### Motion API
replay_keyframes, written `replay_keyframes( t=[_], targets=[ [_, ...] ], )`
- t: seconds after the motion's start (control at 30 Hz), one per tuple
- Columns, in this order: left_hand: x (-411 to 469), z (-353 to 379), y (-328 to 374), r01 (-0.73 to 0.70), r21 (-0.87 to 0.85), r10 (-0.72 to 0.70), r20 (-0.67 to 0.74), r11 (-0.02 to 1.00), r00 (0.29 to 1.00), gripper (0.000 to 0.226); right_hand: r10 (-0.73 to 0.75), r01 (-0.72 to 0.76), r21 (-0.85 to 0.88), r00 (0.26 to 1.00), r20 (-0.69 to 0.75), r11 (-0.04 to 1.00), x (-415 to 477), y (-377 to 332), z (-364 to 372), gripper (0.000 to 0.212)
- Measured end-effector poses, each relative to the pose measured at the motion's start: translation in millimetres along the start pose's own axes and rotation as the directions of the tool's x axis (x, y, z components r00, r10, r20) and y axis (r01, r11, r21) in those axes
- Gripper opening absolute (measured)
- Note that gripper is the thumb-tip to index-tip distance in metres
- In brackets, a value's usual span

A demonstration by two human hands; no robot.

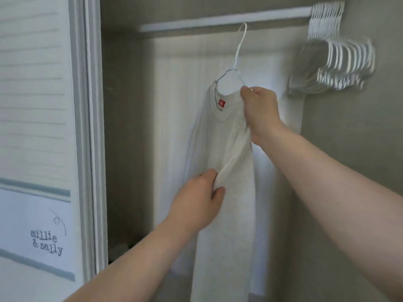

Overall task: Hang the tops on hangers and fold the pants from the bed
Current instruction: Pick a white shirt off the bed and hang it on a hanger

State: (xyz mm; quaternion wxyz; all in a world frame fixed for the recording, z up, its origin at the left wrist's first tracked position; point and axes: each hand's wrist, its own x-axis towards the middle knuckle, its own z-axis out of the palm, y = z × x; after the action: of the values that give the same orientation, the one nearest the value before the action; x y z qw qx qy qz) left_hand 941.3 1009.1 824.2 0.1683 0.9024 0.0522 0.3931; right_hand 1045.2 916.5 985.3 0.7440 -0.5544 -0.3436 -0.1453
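Note:
A pale grey top [220,149] with a red neck label hangs from a white hanger [237,53], whose hook reaches up to the white closet rod [196,22]. My right hand [259,110] grips the top's collar and shoulder together with the hanger's right arm. Lower down, my left hand [200,197] pinches a fold of the top's fabric at mid-body. Most of the hanger's arms are hidden inside the top. The bed and pants are out of view.
Several empty white hangers [335,59] bunch at the rod's right end by the beige wall. A white louvred closet door [32,94] and its frame stand at left, with a lettered white cloth [43,240] below. A white panel lies behind the top.

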Motion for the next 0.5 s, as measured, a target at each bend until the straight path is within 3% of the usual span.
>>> replay_keyframes(
  t=[0.17, 0.4, 0.5],
  targets=[
    [87, -32, -3, -0.006, 0.143, 0.011, -0.039, 0.99, 0.999, 0.027, -0.063, 0.063, 0.01, 0.998, 0.004, 0.998, 80, -19, 23, 0.046],
    [170, -62, -2, -0.026, 0.411, 0.056, -0.061, 0.911, 0.997, 0.036, -0.028, 0.028, -0.009, 1.0, 0.01, 1.0, 179, -28, 49, 0.036],
    [185, -67, -1, -0.041, 0.512, 0.074, -0.044, 0.858, 0.996, 0.034, 0.008, -0.007, -0.05, 1.0, 0.022, 0.999, 204, -21, 57, 0.017]
  ],
)
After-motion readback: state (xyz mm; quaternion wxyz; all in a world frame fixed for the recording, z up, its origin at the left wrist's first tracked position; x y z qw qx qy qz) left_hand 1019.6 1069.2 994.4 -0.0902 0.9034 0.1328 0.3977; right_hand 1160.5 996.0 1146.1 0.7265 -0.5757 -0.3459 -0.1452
